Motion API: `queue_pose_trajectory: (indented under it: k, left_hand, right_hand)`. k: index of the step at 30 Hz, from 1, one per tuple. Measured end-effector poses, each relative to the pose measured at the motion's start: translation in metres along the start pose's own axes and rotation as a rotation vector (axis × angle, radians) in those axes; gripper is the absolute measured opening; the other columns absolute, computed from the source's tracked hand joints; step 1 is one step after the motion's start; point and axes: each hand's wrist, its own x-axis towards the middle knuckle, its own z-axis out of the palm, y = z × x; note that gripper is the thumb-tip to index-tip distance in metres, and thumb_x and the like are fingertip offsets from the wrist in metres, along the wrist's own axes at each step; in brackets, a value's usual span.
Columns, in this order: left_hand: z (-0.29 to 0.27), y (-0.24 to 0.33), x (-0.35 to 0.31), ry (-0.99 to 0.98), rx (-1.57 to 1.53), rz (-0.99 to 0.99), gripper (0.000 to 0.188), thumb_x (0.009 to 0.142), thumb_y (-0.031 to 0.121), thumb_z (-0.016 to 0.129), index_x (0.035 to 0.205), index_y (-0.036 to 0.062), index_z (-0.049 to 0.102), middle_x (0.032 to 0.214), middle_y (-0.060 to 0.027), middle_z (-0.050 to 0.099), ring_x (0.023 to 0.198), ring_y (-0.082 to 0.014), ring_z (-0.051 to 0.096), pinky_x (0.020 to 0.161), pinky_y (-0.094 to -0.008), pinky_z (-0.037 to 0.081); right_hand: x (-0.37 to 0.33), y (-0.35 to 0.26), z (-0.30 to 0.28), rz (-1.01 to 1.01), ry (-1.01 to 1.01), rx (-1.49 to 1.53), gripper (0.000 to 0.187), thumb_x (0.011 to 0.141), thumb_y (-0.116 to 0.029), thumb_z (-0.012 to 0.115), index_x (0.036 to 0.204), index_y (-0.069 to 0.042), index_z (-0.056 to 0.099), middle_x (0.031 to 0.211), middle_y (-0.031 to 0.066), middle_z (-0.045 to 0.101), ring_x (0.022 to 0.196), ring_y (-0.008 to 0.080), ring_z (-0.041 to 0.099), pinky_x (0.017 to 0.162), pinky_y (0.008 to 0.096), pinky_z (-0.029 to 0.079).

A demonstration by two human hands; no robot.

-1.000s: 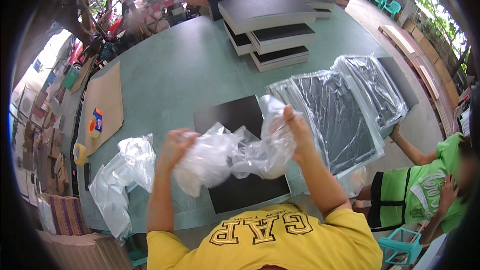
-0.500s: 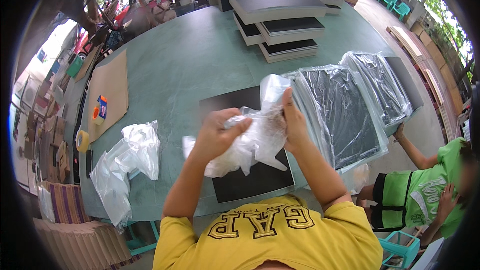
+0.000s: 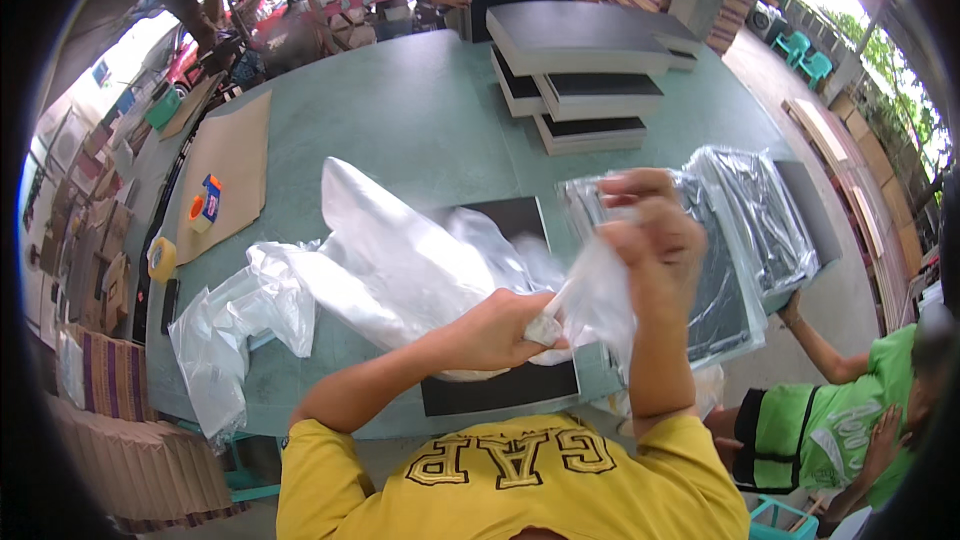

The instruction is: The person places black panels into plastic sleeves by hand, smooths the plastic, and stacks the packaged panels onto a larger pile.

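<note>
Holding clear plastic (image 3: 400, 265), the person (image 3: 390, 372) wears a lettered yellow shirt (image 3: 480, 505).

Panel (image 3: 505, 396) flat on table (image 3: 380, 90), near edge; plastic bag (image 3: 390, 260) over it, in left hand (image 3: 510, 325) and right hand (image 3: 655, 240). Loose plastic (image 3: 270, 285) left. Farther left: cardboard sheet (image 3: 230, 155), small box (image 3: 207, 205) on it, tape roll (image 3: 161, 259) at near end. Wrapped panels (image 3: 722, 285) right. Panel stack (image 3: 575, 35) far side.
</note>
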Motion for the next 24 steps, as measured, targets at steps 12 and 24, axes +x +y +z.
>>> queue_pose_trajectory:
  k: [12, 24]
  left_hand:
    - [-0.054, 0.021, -0.002, 0.399, -0.711, 0.04, 0.027, 0.087, 0.029, 0.051, 0.084, 0.0034, 0.056, 0.065, -0.0006, 0.054, 0.061, -0.0079, 0.047, 0.058, -0.0233, 0.04]
    - [-0.09, 0.007, -0.043, -0.319, -0.658, 0.394, 0.016, 0.081, 0.01, 0.059, 0.089, -0.0034, 0.059, 0.078, -0.0087, 0.063, 0.069, -0.0124, 0.057, 0.062, -0.0263, 0.044]
  right_hand:
    - [-0.037, 0.026, 0.0, 0.926, -0.721, 0.52, 0.017, 0.084, -0.025, 0.055, 0.08, -0.008, 0.056, 0.069, 0.0016, 0.053, 0.062, 0.0125, 0.052, 0.061, 0.0293, 0.045]
    - [-0.026, 0.061, -0.028, 0.393, -1.614, 0.134, 0.023, 0.074, -0.014, 0.056, 0.093, -0.002, 0.06, 0.094, 0.0139, 0.059, 0.092, 0.0289, 0.056, 0.081, 0.0352, 0.042]
